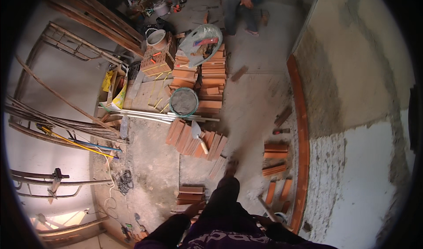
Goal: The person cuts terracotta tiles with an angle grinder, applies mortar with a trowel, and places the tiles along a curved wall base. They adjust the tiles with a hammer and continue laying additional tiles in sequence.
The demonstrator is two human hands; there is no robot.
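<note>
My left hand (pixel 194 209) reaches down at the near edge of a small stack of terracotta tiles (pixel 191 190); its fingers are too dim to make out. On the other side of my leg, my right hand (pixel 263 221) is low beside a pale wooden stick (pixel 267 208) and the rim of a small container (pixel 280 215). Whether it grips anything is hidden. Ahead lies a row of terracotta tiles (pixel 178 136) with a pointing trowel (pixel 196 131) on top. Behind it stands a round bucket of grey mortar (pixel 183 101).
Tile stacks (pixel 213 68) carry a grey-green basin (pixel 187 44). Small tile piles (pixel 276 150) and a red-handled tool (pixel 281 131) lie along the right wall's terracotta skirting (pixel 302 130). Metal frames and poles (pixel 57 136) lean left. Another person (pixel 235 8) is at the far end.
</note>
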